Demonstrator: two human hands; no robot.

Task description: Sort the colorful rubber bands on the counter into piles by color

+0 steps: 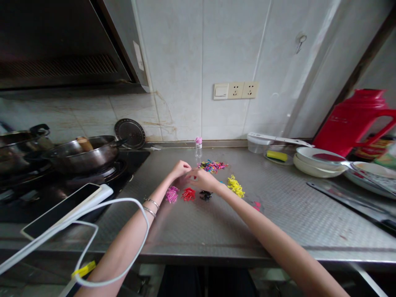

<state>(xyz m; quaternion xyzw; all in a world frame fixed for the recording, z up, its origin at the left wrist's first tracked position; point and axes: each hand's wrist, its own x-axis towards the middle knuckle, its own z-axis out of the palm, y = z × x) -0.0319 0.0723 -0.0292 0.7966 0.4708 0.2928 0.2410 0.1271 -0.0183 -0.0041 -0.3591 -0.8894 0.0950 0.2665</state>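
Note:
My left hand (181,168) and my right hand (201,180) meet over the steel counter, fingertips pinched and almost touching. Whatever lies between the fingers is too small to make out. Just behind them is a mixed pile of colourful small rubber bands (213,166). Single-colour piles lie nearer me: purple bands (172,194), red bands (188,194) and black bands (205,195), the last close below my right hand. Yellow bands (235,186) sit right of that wrist, with a few pink bands (257,205) beyond. A small clear bottle with a pink cap (198,142) stands near the wall.
Left, a steel pan (82,154) rests on the gas stove, and a white device with a dark screen (63,210) trails a white cable (136,201) across my left forearm. Right are a yellow sponge (276,156), stacked bowls (318,165), a knife (346,202) and a red thermos jug (352,121).

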